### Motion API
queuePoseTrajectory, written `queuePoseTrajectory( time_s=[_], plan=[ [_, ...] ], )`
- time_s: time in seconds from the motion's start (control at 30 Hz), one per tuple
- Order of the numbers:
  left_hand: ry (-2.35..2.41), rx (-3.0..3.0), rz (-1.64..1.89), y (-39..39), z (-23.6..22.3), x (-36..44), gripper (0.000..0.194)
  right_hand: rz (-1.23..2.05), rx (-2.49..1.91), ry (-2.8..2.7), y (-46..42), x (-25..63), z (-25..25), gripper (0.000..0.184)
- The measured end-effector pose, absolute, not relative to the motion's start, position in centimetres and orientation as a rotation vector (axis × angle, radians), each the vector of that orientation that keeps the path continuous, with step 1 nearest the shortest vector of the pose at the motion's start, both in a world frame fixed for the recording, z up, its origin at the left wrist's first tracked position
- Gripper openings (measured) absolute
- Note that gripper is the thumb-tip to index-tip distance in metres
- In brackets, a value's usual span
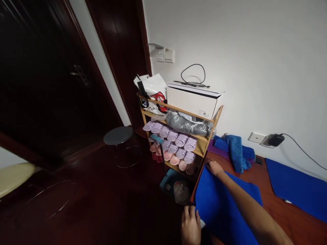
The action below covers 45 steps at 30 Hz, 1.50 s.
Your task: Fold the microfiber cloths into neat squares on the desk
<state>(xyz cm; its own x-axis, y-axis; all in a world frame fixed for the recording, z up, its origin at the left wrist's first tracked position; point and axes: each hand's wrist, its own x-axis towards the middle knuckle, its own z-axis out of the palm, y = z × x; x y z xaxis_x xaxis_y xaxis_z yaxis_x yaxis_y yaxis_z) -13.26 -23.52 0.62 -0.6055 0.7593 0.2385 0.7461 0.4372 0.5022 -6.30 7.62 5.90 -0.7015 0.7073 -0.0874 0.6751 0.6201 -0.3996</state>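
A blue cloth lies on the reddish-brown wooden table, its left side along the table's edge. My left hand is closed on the near left edge of this cloth, fingers curled over it, beside a small white tag. Farther up, my right hand pinches the far left corner, with its forearm stretched across the cloth. The fingertips of both hands are partly hidden. A second blue cloth lies flat to the right, and crumpled blue cloths sit against the wall.
Beyond the table's left edge stands a wooden shoe rack with several lilac and pink slippers, a white box and a bag. A teal bin stands below. A grey stool is on the left; a charger is plugged into the wall.
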Motion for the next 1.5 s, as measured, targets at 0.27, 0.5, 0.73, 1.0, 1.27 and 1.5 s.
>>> queuePoseTrajectory(
  time_s=[0.27,0.5,0.73,1.0,1.27,1.5],
  plan=[
    [2.464,1.288,0.69,-23.8,4.5,-13.8,0.024,0.661,-1.12,-2.664,6.6,-2.8,11.8,0.025],
    [2.185,1.257,0.946,-23.3,9.6,-16.1,0.014,0.652,-0.889,-2.574,3.5,7.2,21.1,0.027],
    [1.611,1.548,1.394,-22.1,20.5,-14.9,0.031,0.672,-0.973,-2.165,-1.8,20.0,29.7,0.049],
    [1.472,2.026,1.471,-21.1,34.8,-12.0,0.017,0.714,-1.05,-1.893,-10.7,30.1,36.7,0.061],
    [1.311,2.015,1.394,-18.3,38.8,-9.4,0.026,0.797,-1.048,-1.749,-15.3,34.1,35.6,0.062],
    [1.142,1.885,1.307,-18.1,38.8,-7.8,0.043,0.854,-1.108,-1.642,-18.4,36.0,34.6,0.059]
  ],
)
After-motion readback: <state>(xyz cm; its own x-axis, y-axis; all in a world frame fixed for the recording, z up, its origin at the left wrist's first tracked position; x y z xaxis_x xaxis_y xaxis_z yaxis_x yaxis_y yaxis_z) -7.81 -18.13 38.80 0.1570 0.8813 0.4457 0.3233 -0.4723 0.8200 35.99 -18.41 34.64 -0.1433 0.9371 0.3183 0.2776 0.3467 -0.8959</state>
